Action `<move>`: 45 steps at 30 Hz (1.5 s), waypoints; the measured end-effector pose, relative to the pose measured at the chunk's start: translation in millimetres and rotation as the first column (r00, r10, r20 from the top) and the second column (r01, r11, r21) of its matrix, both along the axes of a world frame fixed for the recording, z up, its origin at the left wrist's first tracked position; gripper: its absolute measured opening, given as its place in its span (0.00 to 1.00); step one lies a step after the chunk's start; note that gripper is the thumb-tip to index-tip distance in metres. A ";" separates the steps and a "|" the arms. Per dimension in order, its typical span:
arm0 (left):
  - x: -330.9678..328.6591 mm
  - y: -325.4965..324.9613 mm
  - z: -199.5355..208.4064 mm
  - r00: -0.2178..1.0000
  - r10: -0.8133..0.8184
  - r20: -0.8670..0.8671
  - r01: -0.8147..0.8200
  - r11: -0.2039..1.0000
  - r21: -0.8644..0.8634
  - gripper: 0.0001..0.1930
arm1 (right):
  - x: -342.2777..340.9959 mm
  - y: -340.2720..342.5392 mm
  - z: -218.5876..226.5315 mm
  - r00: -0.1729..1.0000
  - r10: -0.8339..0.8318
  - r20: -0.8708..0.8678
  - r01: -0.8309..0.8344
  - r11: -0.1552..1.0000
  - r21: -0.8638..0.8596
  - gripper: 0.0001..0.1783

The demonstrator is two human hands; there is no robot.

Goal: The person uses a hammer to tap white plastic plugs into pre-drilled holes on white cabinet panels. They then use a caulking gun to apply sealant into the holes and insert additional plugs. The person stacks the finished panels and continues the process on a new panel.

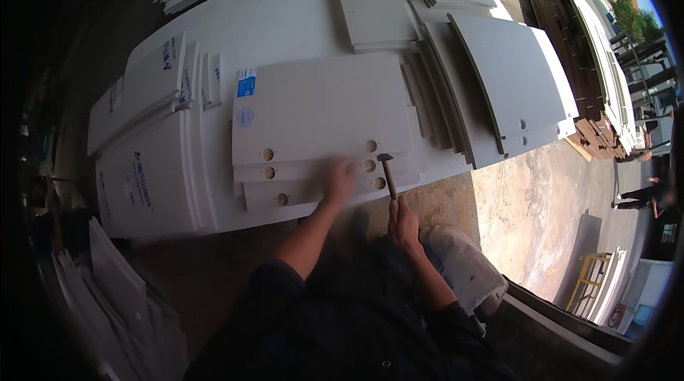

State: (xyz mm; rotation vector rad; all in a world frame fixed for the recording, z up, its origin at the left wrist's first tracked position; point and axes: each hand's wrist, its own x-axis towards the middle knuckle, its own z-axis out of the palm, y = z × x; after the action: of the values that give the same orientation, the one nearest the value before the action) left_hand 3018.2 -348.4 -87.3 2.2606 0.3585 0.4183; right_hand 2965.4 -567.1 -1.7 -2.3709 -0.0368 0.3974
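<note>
In my right hand [404,222] is a hammer [390,174], gripped by its wooden handle with the dark head pointing away from me. The head is over the right front of several stacked white panels [320,110]. Near the front edge of these panels, between their round holes, is my left hand [339,180]. Motion smears its fingers, so I cannot tell whether they hold anything. The holes show a rough brown core. On the top panel's far left corner are a blue-and-white label [246,82] and a round blue stamp [244,117].
More white panels lie stacked at the left [146,174] and right [513,75] of the table [278,11]. A white bucket [463,267] stands by my right arm. Boards lean at the lower left [107,260]. Another person [645,196] is far right, near a yellow frame [588,278].
</note>
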 end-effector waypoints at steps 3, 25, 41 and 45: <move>-3.2 0.1 4.4 0.999 -0.039 -0.014 0.040 0.998 0.055 0.06 | -1.8 1.1 -11.5 0.999 0.025 -0.028 -0.023 0.998 0.056 0.18; -6.6 2.9 5.0 1.000 -0.018 -0.026 0.016 0.997 -0.074 0.07 | 3.0 22.8 -9.2 0.994 0.084 -0.075 -0.084 0.996 -0.004 0.16; -8.8 5.4 3.8 0.999 -0.026 -0.021 0.025 0.999 -0.046 0.06 | -2.8 30.2 -3.3 0.990 0.062 -0.128 -0.076 0.991 -0.112 0.17; -4.7 5.1 3.0 1.000 -0.012 0.020 0.012 1.000 -0.008 0.06 | 0.2 35.0 14.0 0.996 0.037 -0.079 -0.041 0.998 -0.050 0.17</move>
State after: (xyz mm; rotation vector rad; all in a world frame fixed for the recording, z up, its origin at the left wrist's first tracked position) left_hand 3013.5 -343.3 -84.3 2.2482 0.3357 0.4321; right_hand 2965.6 -532.1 12.3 -2.4058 -0.0369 0.5149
